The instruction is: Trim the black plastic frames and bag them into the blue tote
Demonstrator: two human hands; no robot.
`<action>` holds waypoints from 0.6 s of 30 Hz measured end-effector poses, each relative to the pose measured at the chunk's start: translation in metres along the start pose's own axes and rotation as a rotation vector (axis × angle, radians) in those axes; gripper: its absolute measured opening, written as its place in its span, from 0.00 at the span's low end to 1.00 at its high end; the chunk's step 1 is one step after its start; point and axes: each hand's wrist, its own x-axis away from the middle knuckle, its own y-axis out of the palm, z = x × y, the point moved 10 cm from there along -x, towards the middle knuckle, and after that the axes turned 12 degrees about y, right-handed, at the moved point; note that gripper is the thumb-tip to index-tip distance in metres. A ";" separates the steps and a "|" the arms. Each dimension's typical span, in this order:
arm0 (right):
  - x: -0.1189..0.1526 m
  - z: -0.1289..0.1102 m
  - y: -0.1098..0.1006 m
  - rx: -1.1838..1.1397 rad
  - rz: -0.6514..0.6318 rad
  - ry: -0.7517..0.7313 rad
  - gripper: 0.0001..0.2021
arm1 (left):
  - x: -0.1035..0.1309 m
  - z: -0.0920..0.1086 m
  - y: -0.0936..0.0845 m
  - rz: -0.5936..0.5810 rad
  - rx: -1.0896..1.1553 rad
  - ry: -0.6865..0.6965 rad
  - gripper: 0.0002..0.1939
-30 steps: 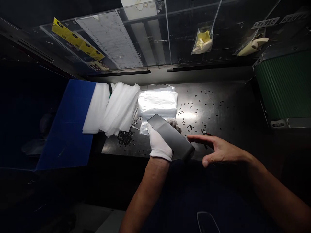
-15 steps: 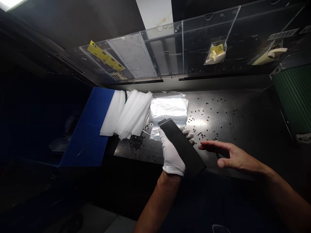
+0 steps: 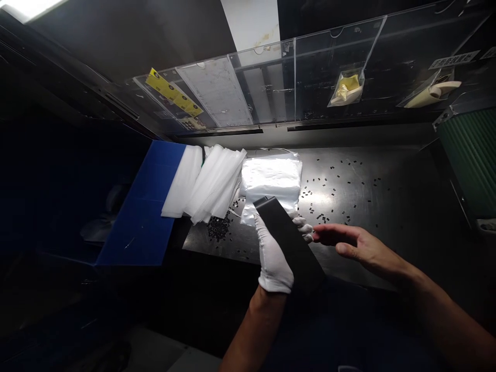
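Okay, I've left hand (image 3: pixel 274 263) gripping bar (image 3: pixel 291 238), long axis 11-to-5; right hand (image 3: pixel 366 249) empty, part-open, at 3 o'clock.

At the upper right of the frame, a white label (image 3: pixel 453 60) on the clear panel (image 3: pixel 321 67) carries one row of dark Chinese characters; it is tilted and blurred, and the full wording cannot be read with certainty. A second label (image 3: pixel 490 52) stands at the right edge, cut off by the frame, its characters unreadable. At the upper left, a yellow strip (image 3: pixel 174 93) bears a row of dark round marks, with any print too small to read. Beside it, a white sheet (image 3: pixel 215 93) shows faint, illegible print.
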 end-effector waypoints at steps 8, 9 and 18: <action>-0.008 0.007 0.002 -0.026 0.069 0.047 0.23 | -0.007 -0.004 -0.009 0.151 0.033 -0.045 0.34; -0.009 0.009 0.001 -0.030 0.083 0.058 0.23 | -0.007 -0.004 -0.013 0.191 0.024 -0.049 0.33; 0.000 -0.046 0.007 0.300 0.410 -0.244 0.22 | -0.008 -0.016 -0.004 0.054 0.107 -0.133 0.34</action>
